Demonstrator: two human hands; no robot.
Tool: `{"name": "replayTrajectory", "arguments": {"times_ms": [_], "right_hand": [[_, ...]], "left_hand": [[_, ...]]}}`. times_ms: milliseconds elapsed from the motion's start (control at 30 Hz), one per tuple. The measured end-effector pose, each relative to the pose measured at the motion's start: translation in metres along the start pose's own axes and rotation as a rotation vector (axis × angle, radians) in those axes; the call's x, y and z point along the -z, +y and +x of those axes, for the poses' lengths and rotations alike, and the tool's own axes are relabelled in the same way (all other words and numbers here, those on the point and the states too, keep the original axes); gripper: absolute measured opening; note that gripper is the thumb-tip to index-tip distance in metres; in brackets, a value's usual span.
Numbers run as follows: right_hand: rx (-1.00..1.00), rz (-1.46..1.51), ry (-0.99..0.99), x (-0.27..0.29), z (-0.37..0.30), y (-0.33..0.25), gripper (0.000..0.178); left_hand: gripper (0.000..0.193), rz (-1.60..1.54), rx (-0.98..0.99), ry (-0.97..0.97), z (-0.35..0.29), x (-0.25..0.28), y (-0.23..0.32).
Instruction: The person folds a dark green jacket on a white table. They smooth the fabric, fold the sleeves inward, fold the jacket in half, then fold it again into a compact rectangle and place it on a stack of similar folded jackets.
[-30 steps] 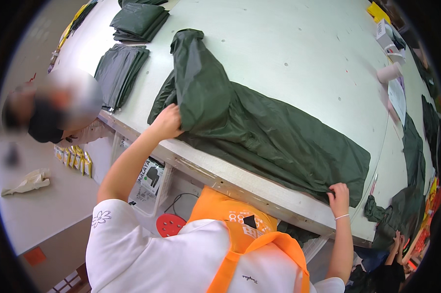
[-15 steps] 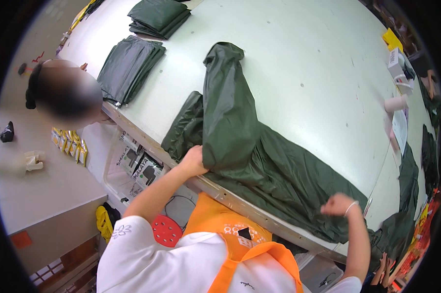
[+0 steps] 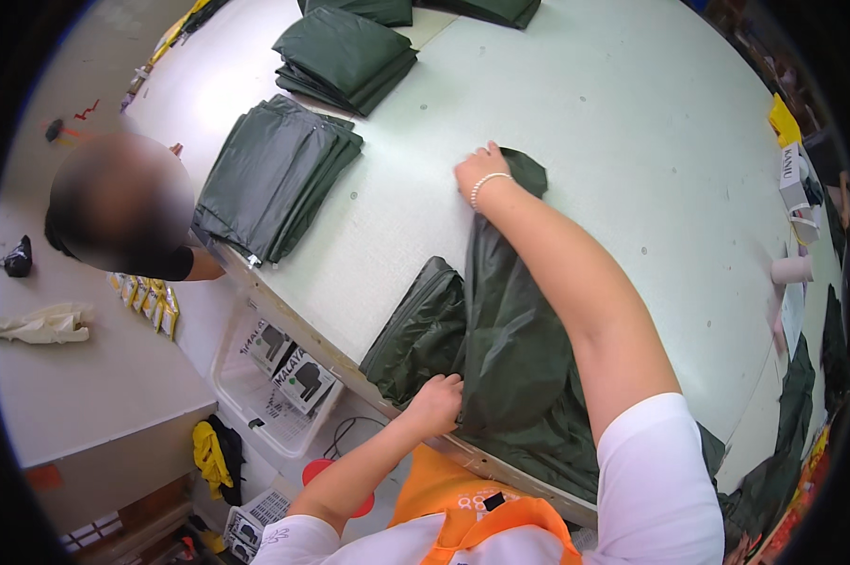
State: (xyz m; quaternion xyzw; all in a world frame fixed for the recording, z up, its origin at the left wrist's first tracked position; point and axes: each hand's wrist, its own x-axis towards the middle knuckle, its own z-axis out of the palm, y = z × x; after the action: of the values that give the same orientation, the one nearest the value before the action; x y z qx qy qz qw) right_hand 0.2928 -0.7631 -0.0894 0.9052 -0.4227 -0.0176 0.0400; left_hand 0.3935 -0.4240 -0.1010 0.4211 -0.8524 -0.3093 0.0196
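Note:
A dark green garment (image 3: pixel 514 330) of shiny, waterproof-looking cloth lies partly folded along the table's near edge, one long narrow part stretching away from me. My right hand (image 3: pixel 481 177) reaches across to the far end of that part, its bent fingers gripping the left edge; some fingertips are hidden. Close to the table edge, my left hand (image 3: pixel 434 407) is closed on the lower left border of the same part. Left of that hand lies another bunched, creased portion of the garment. My right forearm covers some of the cloth.
Folded dark green stacks (image 3: pixel 279 174) sit at the table's left, with more beyond. A person (image 3: pixel 119 212) is beside them. Below the near edge stands a white basket (image 3: pixel 274 414) holding printed packages. A paper roll (image 3: pixel 792 270) and a box (image 3: pixel 790 169) are at the right.
My right hand has moved from the garment's right portion to the far end of the long part, which has shifted slightly right. My left hand stays at the near edge. The view has shifted.

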Motion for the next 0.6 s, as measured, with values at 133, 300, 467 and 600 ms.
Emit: {"name": "replayTrajectory", "arguments": {"times_ms": [133, 300, 467, 600], "right_hand": [[-0.283, 0.263, -0.103, 0.027, -0.051, 0.07, 0.023], [-0.943, 0.548, 0.051, 0.158, -0.334, 0.233, 0.032], [-1.252, 0.283, 0.052, 0.308, -0.659, 0.211, 0.033], [-1.64, 0.058, 0.111, 0.318, -0.822, 0.063, 0.034]], "left_hand": [[0.026, -0.028, 0.018, -0.03, 0.0, 0.011, 0.004], [0.029, -0.103, -0.006, 0.082, 0.009, 0.024, 0.007], [0.039, -0.278, -0.197, 0.064, 0.021, 0.085, 0.011], [0.093, -0.331, -0.277, 0.459, 0.059, 0.098, -0.002]]}}
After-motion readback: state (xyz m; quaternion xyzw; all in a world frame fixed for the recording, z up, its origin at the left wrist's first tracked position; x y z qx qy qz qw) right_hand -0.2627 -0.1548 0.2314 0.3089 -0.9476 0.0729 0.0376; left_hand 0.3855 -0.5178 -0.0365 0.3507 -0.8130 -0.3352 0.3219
